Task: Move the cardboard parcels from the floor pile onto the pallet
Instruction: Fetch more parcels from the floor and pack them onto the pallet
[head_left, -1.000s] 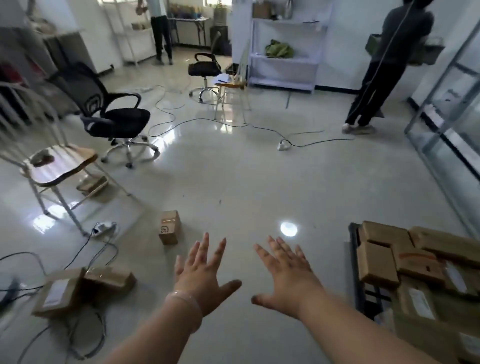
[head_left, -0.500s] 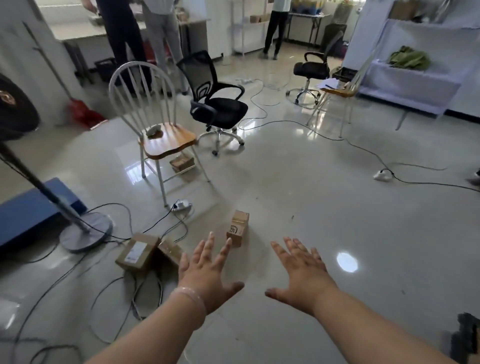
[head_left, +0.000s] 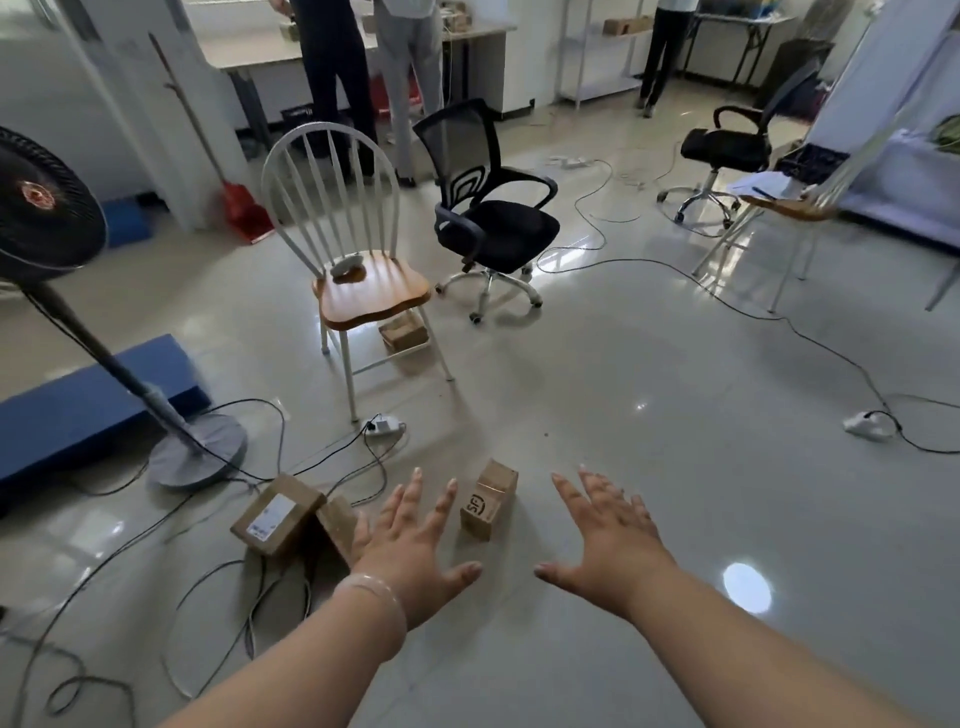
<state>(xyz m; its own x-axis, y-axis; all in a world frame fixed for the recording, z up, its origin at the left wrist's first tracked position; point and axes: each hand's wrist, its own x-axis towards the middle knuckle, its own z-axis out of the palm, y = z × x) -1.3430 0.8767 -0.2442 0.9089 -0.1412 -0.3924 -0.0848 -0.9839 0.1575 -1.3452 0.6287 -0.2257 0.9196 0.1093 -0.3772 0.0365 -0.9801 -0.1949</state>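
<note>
Looks down from head height across a glossy grey floor (head_left: 623, 405). Holds both bare forearms out low in the near foreground, palms down.

Shows the left hand (head_left: 410, 545) with fingers straight and spread, gripping nothing, a clear band (head_left: 374, 592) round its wrist. Shows the right hand (head_left: 608, 540) spread the same way and empty, apart from the left.

Finds a small cardboard parcel (head_left: 488, 501) standing on the floor just beyond the hands and between them, touched by neither, a black logo on its near face. Finds a flatter labelled parcel (head_left: 278, 514) to the near left, with a plain parcel (head_left: 340, 522) touching its right side and partly hidden by the left hand, both lying among loose black cables (head_left: 260, 587). Finds one more parcel (head_left: 402, 332) farther off, under a white chair with a wooden seat (head_left: 371, 291).

Takes in a black standing fan (head_left: 47, 202) and a low blue platform (head_left: 78, 410) at left, a white power strip (head_left: 383, 425) near the chair's legs, and a black office chair (head_left: 493, 223) behind the wooden one. Catches the legs of people standing (head_left: 332, 78) at a far counter.
</note>
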